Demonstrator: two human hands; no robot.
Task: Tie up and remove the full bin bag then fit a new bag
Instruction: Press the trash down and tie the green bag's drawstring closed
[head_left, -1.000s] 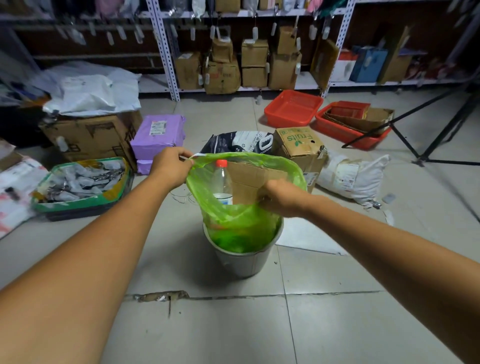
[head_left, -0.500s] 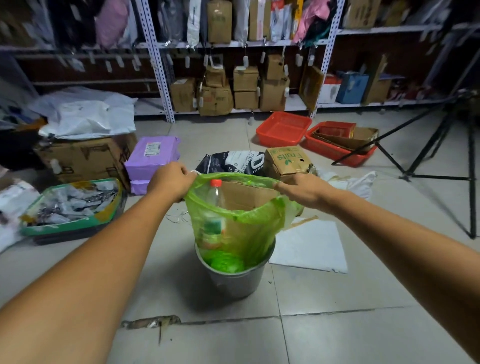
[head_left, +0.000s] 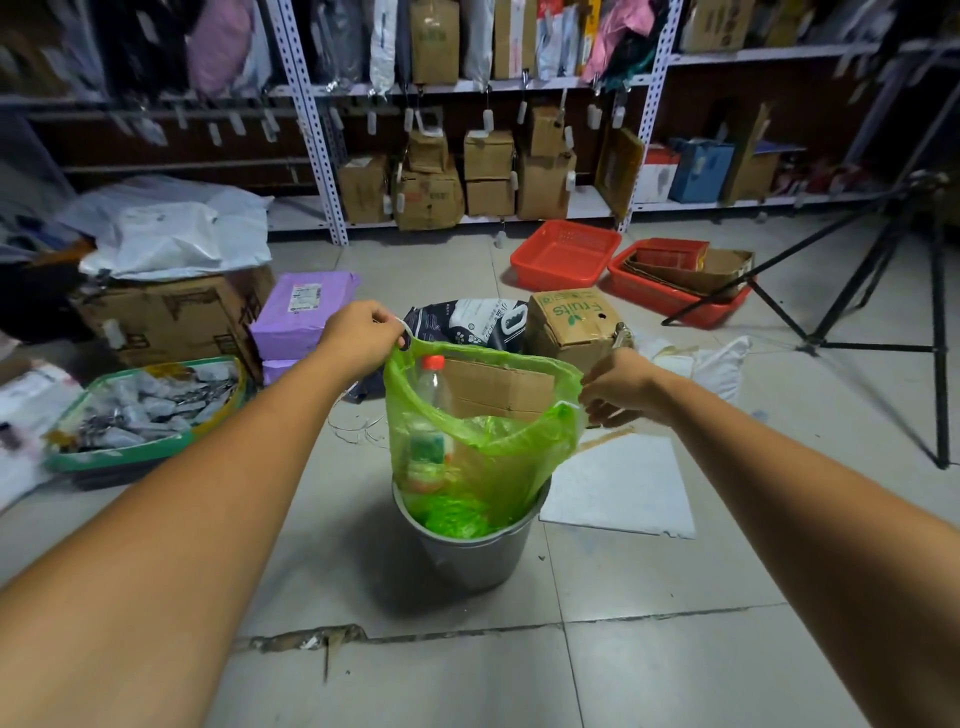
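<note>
The green bin bag (head_left: 498, 457) is held up over the metal bin (head_left: 472, 556). Its lower part sits inside the bin and its upper part is stretched above the rim, mouth open. A clear bottle with a red cap (head_left: 431, 384) and a flat cardboard piece (head_left: 498, 387) stand inside it.

The left hand (head_left: 363, 332) pinches the bag's top edge at the left corner, fingers curled. The right hand (head_left: 618, 387) grips the edge on the right side, fingers curled round the plastic.

The bin stands on a grey tiled floor (head_left: 649, 665). One tile joint nearer the camera is cracked and chipped (head_left: 301, 636). A white sheet (head_left: 623, 483) lies flat just right of the bin.

Behind the bin are a printed dark sack (head_left: 467, 322) and a "Fruits" carton (head_left: 576, 322). Purple parcels (head_left: 301, 312) and a green-rimmed tray (head_left: 140, 410) lie to the left. Two red baskets (head_left: 566, 254) and a black tripod (head_left: 883, 291) are to the right.

Metal shelving (head_left: 311, 130) lines the far wall, loaded with cardboard cartons (head_left: 488, 176).
</note>
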